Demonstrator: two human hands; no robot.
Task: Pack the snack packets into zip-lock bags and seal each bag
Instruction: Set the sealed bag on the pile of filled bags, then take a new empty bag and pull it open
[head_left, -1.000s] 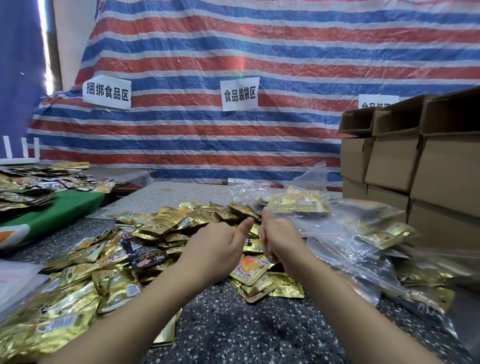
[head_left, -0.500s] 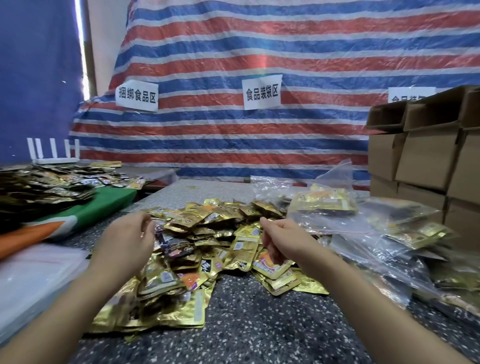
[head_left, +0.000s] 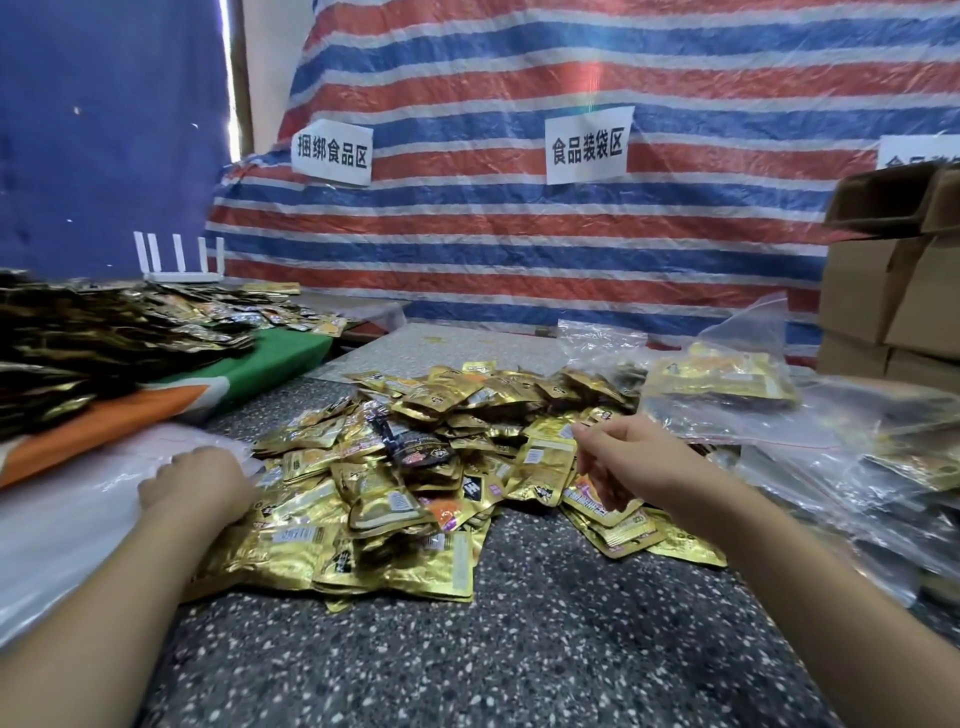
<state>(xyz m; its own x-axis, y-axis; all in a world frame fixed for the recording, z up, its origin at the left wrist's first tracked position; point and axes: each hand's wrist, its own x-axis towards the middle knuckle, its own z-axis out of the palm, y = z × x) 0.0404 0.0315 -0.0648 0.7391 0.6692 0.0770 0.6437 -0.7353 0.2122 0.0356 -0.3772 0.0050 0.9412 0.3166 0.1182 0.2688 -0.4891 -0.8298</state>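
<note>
A heap of gold foil snack packets (head_left: 415, 483) lies in the middle of the speckled dark table (head_left: 519, 649). To its left is a flat stack of empty clear zip-lock bags (head_left: 67, 525). My left hand (head_left: 197, 486) rests on the stack's right edge with the fingers bent down onto the top bag; whether it pinches the bag is hidden. My right hand (head_left: 639, 462) hovers over the right side of the heap, its fingers loosely curled and holding nothing. A filled zip-lock bag (head_left: 722, 382) lies beyond it on other filled bags (head_left: 857, 467).
Cardboard boxes (head_left: 893, 296) are stacked at the right behind the filled bags. On the left, a second mound of packets (head_left: 104, 338) sits on a green and orange cloth (head_left: 280, 353), with a white router (head_left: 179, 260) behind. A striped tarp (head_left: 519, 234) closes off the back.
My left hand has swung left from the middle of the heap to the stack of empty bags. My right hand stayed over the packets. The view has turned left.
</note>
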